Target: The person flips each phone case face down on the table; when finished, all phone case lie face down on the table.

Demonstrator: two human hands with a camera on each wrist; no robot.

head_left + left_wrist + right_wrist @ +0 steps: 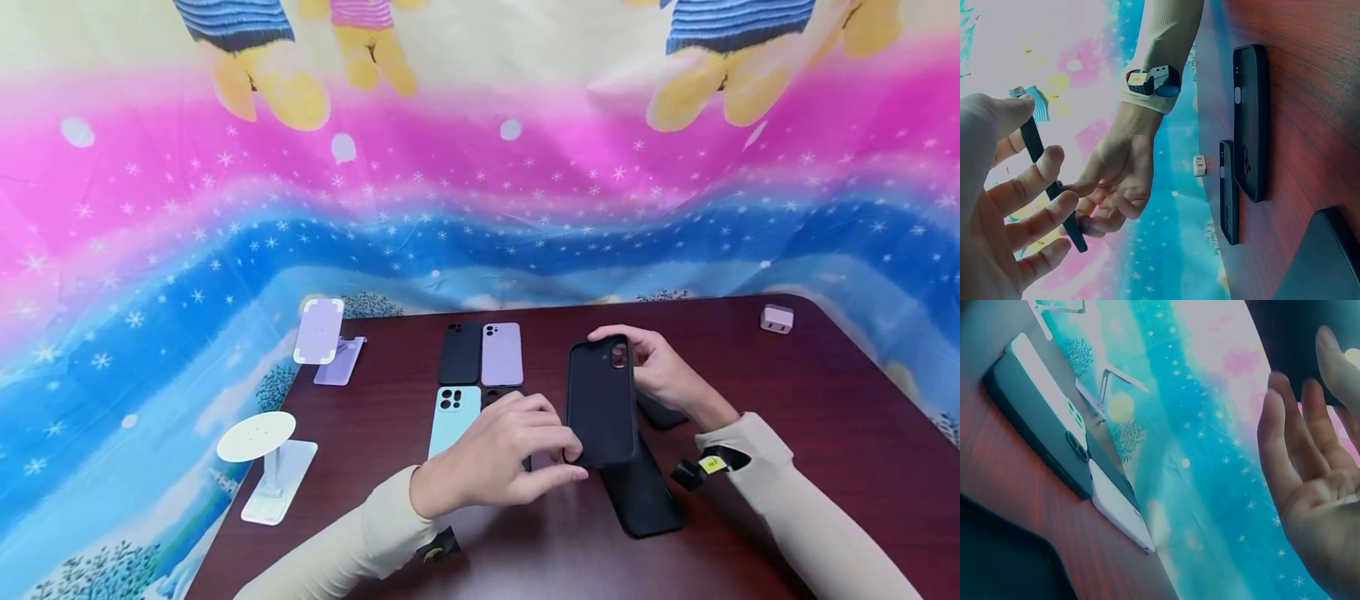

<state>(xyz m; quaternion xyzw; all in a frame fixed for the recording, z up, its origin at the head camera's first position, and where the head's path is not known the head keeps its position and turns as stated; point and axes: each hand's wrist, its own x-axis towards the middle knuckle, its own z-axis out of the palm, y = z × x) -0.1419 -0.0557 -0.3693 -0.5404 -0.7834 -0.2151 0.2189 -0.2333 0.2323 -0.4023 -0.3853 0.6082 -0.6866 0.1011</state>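
Upright above the table, a black phone case (600, 408) shows its hollow inner side and camera cutout in the head view. My right hand (663, 367) holds it by the upper right edge, thumb and fingers on opposite faces. At the lower left corner, my left hand (513, 450) pinches it between thumb and fingers. Edge-on, the case looks like a thin dark strip in the left wrist view, with my left fingers (1054, 165) spread along it. Beneath it lies another black case (648, 500), partly covered by the held one.
Left of the hands lie a mint case (453, 417), a lilac case (501, 354), a black case (459, 354) and a dark one mostly hidden. Two stands, lilac (321, 332) and white (258, 437), occupy the left side. A charger plug (777, 319) sits back right.
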